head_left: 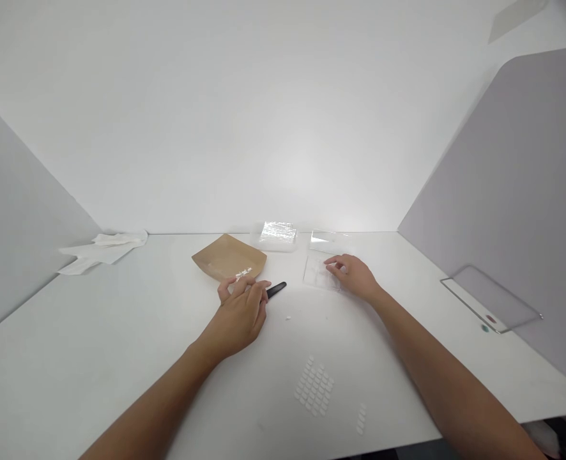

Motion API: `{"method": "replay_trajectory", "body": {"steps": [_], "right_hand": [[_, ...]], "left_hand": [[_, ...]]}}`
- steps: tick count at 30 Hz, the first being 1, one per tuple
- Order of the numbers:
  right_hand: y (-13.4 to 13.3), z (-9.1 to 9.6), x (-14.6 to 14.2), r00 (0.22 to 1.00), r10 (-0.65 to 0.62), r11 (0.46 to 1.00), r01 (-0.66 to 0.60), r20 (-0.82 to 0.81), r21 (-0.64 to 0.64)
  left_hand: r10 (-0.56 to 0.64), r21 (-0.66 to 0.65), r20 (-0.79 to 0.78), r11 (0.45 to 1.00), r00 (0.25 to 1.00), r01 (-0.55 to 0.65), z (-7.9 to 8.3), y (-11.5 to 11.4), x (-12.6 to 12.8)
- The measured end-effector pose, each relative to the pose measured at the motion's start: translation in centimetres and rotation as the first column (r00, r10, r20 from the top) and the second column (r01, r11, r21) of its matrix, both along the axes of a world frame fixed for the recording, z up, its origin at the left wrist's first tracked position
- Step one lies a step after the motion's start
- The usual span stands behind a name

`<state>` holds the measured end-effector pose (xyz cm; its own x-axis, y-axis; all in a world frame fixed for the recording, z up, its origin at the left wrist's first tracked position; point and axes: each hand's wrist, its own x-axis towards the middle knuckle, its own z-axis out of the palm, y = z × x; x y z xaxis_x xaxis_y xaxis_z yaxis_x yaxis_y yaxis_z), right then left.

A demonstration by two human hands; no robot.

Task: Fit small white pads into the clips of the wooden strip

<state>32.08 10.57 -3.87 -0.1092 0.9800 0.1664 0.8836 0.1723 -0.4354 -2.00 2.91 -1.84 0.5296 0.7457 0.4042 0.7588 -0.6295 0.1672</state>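
Observation:
My left hand (242,313) is closed around a slim black tool with a rounded end (277,289); the rest of it is hidden by the fingers. Its fingertips are at the near edge of a brown paper tray (225,252). Several small white pieces (243,273) lie in that tray, close to the fingers. Over on the right, my right hand (354,275) reaches into a clear plastic box (313,271) with its lid (328,240) raised behind. Thumb and index finger are close together there; anything between them is too small to make out.
A second clear plastic pack (277,235) stands against the back wall. White tissues (105,249) lie at the left. Rows of small white pieces (314,386) and a shorter row (361,418) lie near the front. A metal wire frame (474,309) leans by the right panel.

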Motion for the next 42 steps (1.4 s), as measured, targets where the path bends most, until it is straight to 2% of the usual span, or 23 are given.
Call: {"method": "replay_trajectory", "body": {"steps": [6,14,25,42], "right_hand": [[0.15,-0.04,0.31,0.998,-0.064,0.997,0.063,-0.024,-0.039],[-0.16,-0.23,-0.24,0.999,-0.012,0.999,0.009,0.051,0.045],[-0.05,-0.64,-0.02,0.991,0.079,0.993,-0.087,0.105,0.080],[-0.18,-0.61,-0.13,0.987,0.069,0.994,-0.081,0.147,0.078]], "left_hand": [[0.010,0.006,0.011,1.000,1.000,-0.010,-0.10,0.09,0.04],[0.019,-0.003,0.007,1.000,1.000,-0.019,-0.04,0.11,-0.03],[0.011,0.011,0.001,1.000,1.000,-0.011,-0.07,-0.05,-0.03],[0.015,-0.004,0.001,1.000,1.000,-0.015,0.03,0.02,-0.01]]}}
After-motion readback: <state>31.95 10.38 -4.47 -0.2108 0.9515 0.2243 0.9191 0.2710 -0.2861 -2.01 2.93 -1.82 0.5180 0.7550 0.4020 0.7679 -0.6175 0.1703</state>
